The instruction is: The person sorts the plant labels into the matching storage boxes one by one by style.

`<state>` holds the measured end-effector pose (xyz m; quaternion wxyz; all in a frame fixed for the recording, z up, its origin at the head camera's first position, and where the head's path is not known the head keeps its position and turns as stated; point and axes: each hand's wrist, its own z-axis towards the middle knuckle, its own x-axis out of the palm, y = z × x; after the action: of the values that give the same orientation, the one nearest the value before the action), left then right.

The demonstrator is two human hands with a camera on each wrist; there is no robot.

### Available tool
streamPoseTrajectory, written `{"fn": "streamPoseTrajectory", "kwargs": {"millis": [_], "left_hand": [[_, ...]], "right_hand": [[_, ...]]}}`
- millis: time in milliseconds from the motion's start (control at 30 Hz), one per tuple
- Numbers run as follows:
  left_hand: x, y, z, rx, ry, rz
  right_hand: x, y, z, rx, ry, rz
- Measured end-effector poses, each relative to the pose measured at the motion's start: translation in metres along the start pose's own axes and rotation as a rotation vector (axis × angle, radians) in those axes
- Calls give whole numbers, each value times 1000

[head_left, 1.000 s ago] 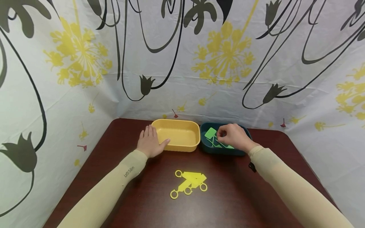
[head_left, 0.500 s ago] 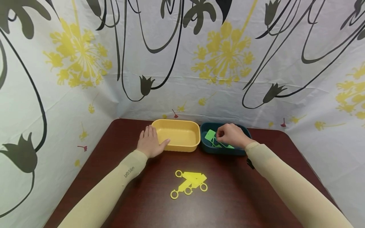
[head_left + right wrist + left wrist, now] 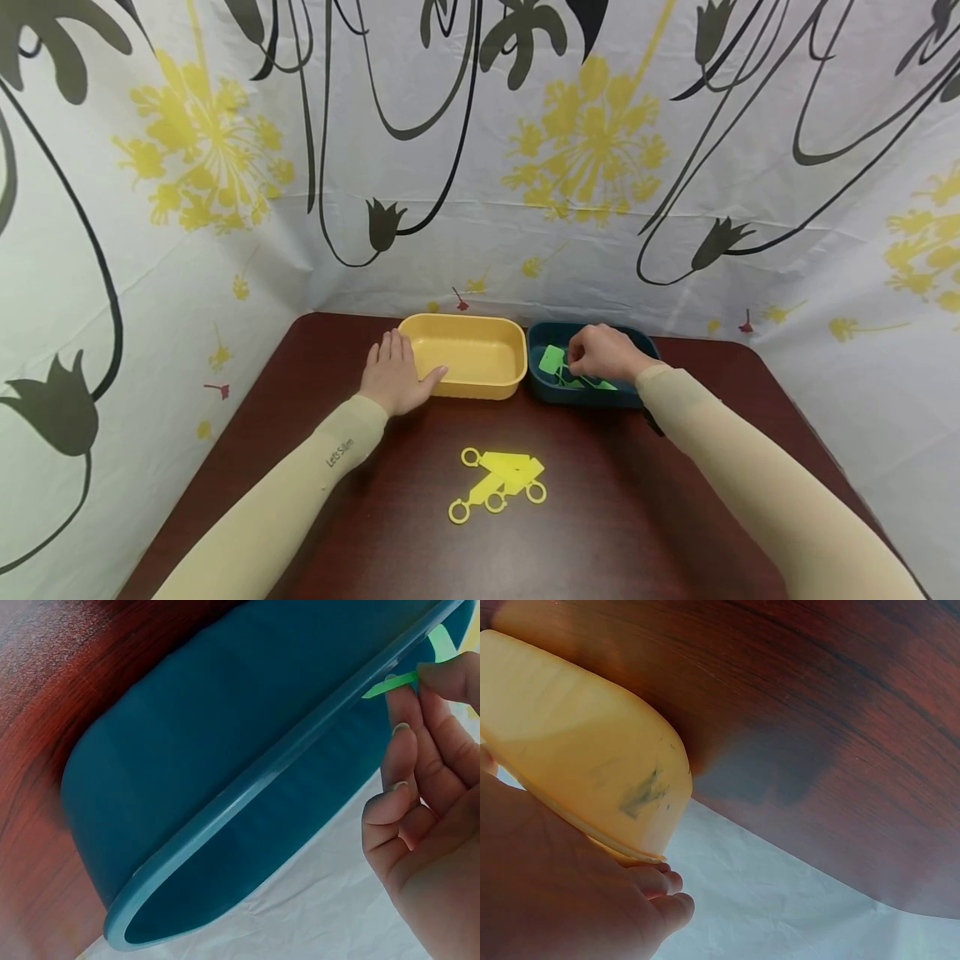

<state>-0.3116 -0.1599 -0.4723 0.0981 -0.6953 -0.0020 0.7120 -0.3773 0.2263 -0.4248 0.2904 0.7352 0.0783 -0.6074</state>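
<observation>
My left hand [image 3: 393, 375] lies with straight fingers over the left rim of a yellow plastic bin [image 3: 468, 390]. In the left wrist view the fingers reach across the scuffed end of that bin [image 3: 622, 742]. To its right stands a dark teal bin [image 3: 547, 392], with my right hand [image 3: 606, 354] over it. Thumb and index finger of that hand pinch the thin strap of a green cable tie tag [image 3: 401, 684], its flat label [image 3: 552, 359] showing left of the fingers. More green tags [image 3: 606, 386] lie in the bin, partly hidden by the hand.
Several yellow tags with ring ends [image 3: 510, 473] lie in an overlapping pile on the dark red wooden table [image 3: 585, 533], nearer me than the bins. A patterned white curtain [image 3: 465, 183] hangs behind the table and at both sides.
My right hand and forearm have shifted slightly left, and the green label beside the fingers has turned and dropped a little. The left hand and yellow tags stay put.
</observation>
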Motion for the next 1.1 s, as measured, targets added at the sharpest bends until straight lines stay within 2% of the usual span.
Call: {"fn": "streamPoseTrajectory", "kwargs": {"millis": [433,1100], "left_hand": [[-2,-2,-2,6,-6,-9],[-3,-1,-1,2,-8,-16]], "right_hand": [[10,-8,12,20,91,-84],[16,-10,26,71,157,-82]]}}
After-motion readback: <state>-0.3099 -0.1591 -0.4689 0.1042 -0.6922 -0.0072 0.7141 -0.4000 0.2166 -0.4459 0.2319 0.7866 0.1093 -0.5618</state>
